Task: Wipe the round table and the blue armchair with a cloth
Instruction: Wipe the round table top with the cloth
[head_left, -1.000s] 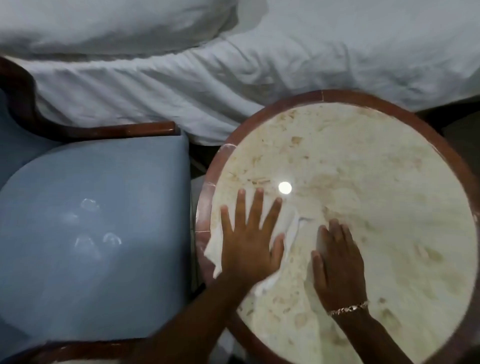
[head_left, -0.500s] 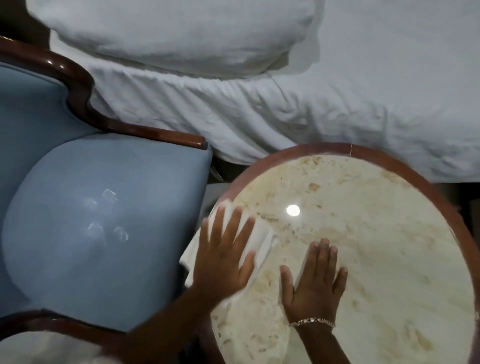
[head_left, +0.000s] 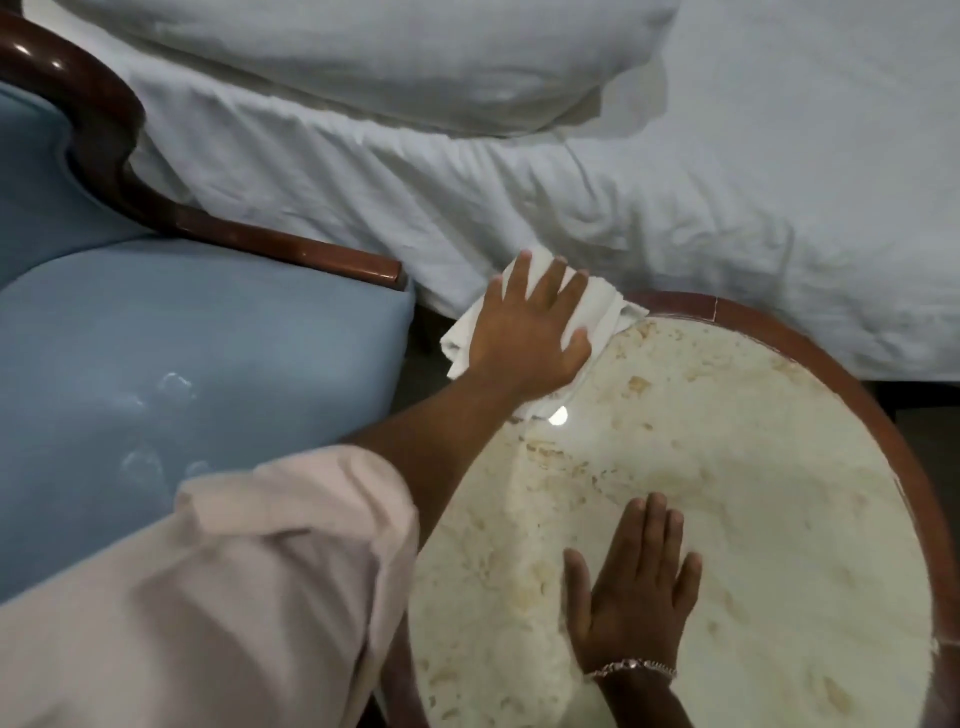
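Note:
The round table (head_left: 878, 415) has a cream marble top inside a brown wooden rim. My left hand (head_left: 524, 332) lies flat with spread fingers on a white cloth (head_left: 605, 312), pressing it onto the table's far left rim. Part of the cloth hangs off the edge. My right hand (head_left: 636, 587) rests flat and open on the marble near the table's near side, a bracelet on its wrist. The blue armchair (head_left: 171, 353), with a dark wooden frame, stands to the left of the table.
A bed with a white sheet (head_left: 623, 197) and a white pillow (head_left: 363, 57) runs along the far side, close to the table and chair. A narrow dark gap separates chair and table. My pale pink sleeve (head_left: 208, 597) covers the lower left.
My left hand has slid the cloth away from me, from the table's near left part to its far left rim. My right hand stays flat on the marble. The view has shifted.

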